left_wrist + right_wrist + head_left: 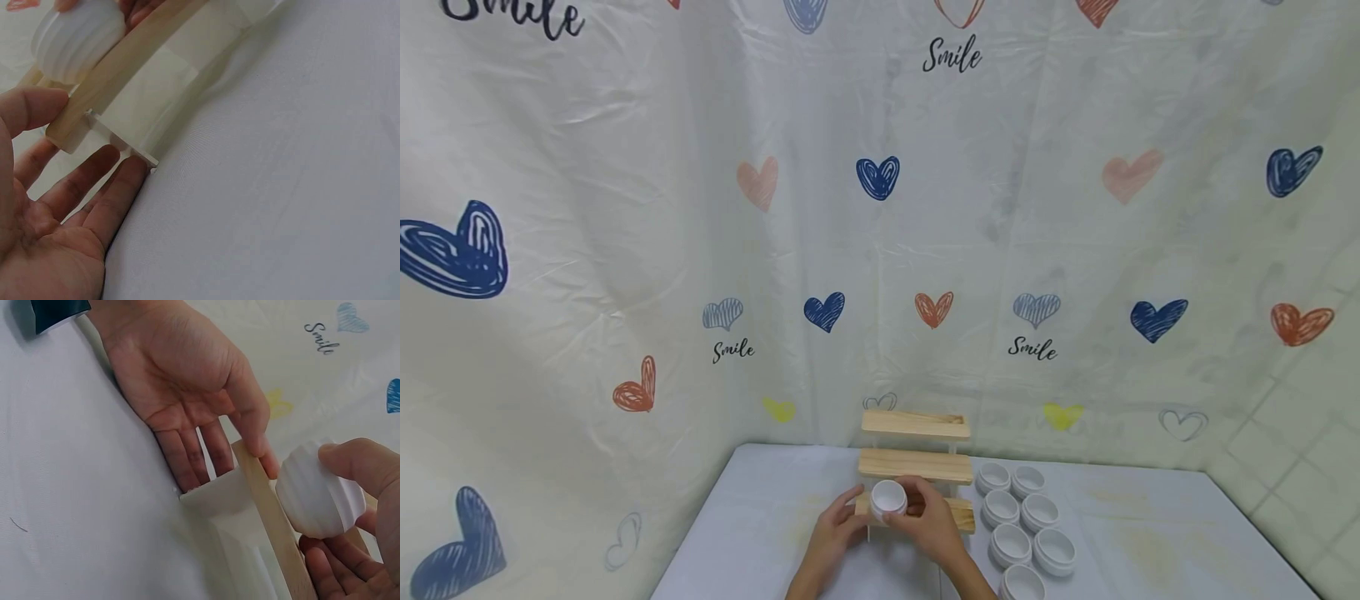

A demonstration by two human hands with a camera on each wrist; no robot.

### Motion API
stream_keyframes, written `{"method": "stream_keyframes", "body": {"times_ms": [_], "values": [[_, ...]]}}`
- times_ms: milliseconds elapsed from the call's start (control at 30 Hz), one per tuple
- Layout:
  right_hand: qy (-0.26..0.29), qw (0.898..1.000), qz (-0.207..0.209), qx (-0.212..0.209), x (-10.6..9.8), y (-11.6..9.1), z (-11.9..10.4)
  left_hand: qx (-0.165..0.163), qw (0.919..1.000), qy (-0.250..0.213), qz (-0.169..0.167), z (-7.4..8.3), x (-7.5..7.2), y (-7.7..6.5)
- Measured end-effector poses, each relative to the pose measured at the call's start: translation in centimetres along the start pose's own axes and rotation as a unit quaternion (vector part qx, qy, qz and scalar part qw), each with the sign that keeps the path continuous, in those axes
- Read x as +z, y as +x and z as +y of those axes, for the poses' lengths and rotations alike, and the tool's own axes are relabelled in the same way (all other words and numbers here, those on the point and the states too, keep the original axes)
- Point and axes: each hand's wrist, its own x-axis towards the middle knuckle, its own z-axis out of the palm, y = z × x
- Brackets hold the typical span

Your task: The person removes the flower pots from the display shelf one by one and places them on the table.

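Observation:
My right hand [934,527] pinches a small white bowl [889,498] between thumb and fingers. The bowl's ribbed side [315,490] shows in the right wrist view, close over the lowest plank of a three-tier wooden display stand [915,465]. At that plank's left end is my left hand [835,525], gripping the wood [78,122] between thumb and index finger. Its other fingers [112,206] extend below, beside the stand's thin clear side support [122,140]. The bowl's mouth faces up toward the head view, and its inside looks white.
Several more white bowls [1011,543] stand in two rough columns right of the stand, on the white-covered table [1120,542]. Behind the table hangs a pale curtain [940,242] printed with hearts and "Smile". It also runs along the left side.

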Motion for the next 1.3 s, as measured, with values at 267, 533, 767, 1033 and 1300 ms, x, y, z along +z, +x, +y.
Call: {"method": "stream_keyframes", "body": {"times_ms": [267,533,767,1033,1300], "values": [[0.018,1.000,0.004,0.009,-0.1,0.1,0.9,0.001,1.0000,-0.001,-0.002,0.1,0.0,-0.1],[0.022,1.000,0.005,0.016,-0.3,0.2,1.1,-0.003,1.0000,0.002,0.000,0.2,0.1,-0.2],[0.027,0.999,0.007,0.025,-0.3,0.2,1.0,0.000,1.0000,-0.007,-0.002,0.0,0.0,0.0],[0.037,0.999,0.010,0.030,-0.5,-0.1,0.5,0.000,0.9999,-0.010,0.003,0.0,0.1,0.0],[0.036,0.999,0.009,0.036,-0.8,-0.1,0.6,0.002,0.9999,-0.016,0.003,-0.1,0.1,0.1]]}}
